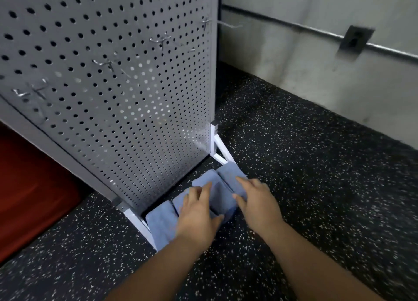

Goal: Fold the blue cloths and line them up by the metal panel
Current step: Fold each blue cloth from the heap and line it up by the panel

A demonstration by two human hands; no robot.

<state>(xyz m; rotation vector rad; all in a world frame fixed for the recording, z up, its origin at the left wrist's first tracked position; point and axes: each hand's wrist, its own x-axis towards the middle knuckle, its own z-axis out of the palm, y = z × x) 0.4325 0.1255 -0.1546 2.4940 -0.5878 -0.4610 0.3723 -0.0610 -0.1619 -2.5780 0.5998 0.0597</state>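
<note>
Pressing the cloths [222, 199], the left hand [199, 214] and right hand [257, 203] lie flat, gripping nothing. The cloths line up beside the panel [126, 74].

Left forearm [158, 273] and right forearm [312, 262] are bare, entering from the near edge and reaching toward the far side, converging slightly. Left grip [199, 214]: palm down, fingers extended and a little spread, thumb out to the right. Right grip [257, 201]: palm down, just right of the left one, fingers extended, thumb angled left. Neither curls round anything. The two are close together, not touching. Wrists straight.
</note>
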